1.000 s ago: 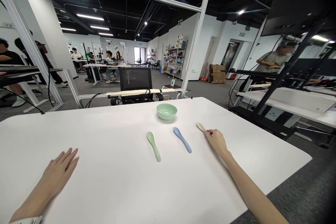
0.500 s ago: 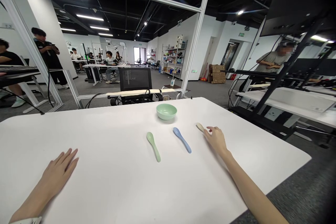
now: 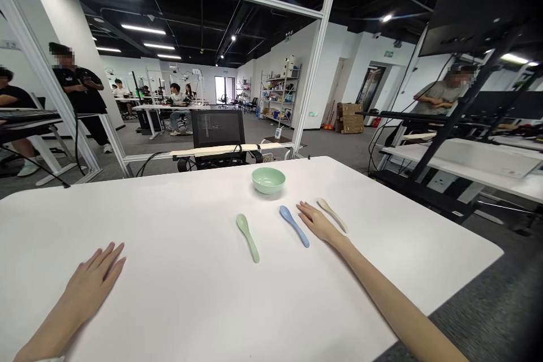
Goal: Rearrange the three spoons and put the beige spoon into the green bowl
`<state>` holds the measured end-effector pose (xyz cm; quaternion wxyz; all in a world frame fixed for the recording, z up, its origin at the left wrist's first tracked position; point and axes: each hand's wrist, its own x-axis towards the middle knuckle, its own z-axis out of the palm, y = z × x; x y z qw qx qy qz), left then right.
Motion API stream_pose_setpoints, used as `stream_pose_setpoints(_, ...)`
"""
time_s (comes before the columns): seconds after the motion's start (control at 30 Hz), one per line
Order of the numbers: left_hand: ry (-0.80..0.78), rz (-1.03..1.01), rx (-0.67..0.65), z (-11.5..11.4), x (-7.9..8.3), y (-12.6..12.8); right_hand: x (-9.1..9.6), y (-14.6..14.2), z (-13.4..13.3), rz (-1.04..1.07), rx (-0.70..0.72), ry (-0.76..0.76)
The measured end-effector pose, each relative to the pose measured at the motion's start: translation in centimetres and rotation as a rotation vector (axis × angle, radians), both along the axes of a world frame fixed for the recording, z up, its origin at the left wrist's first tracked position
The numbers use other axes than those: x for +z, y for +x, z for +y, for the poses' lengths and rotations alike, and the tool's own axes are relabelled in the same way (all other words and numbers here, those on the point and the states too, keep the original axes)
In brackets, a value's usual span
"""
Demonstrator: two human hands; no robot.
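Note:
My left hand (image 3: 91, 280) lies flat on the left of the white table (image 3: 178, 305), fingers stretched out and holding nothing. Between the blue spoon (image 3: 294, 226) and the cream spoon (image 3: 333, 215) is my right hand (image 3: 319, 223), low over the tabletop, its fingers extended and nothing in them. Its fingertips come close to the blue spoon's handle side. Farther left a green spoon (image 3: 248, 237) rests with its bowl end pointing away from me. A light green bowl (image 3: 268, 181) stands upright behind the spoons, with nothing visible inside.
A metal frame (image 3: 316, 62) rises beyond the table's far edge, with a black office chair (image 3: 218, 129) behind it. At the right are a black stand (image 3: 445, 124) and another white desk (image 3: 466, 167). Several people stand or sit in the background.
My right hand has moved left, off the cream spoon, which now lies fully in view on the table. My left hand has stayed in place.

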<state>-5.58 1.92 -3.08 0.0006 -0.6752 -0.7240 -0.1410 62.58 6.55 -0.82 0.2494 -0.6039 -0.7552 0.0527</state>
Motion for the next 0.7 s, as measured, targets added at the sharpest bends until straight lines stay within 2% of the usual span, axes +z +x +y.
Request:
stream_pose_setpoints(0.33, -0.015, -0.003, 0.011, -0.1, 0.5, 0.4, 1.1, -0.4, -0.7, 0.023, 0.002, -0.027)
stream_pose_setpoints(0.7, 0.003, -0.015, 0.025, -0.1, 0.6, 0.6, 1.3, -0.7, -0.8, 0.03, -0.004, -0.039)
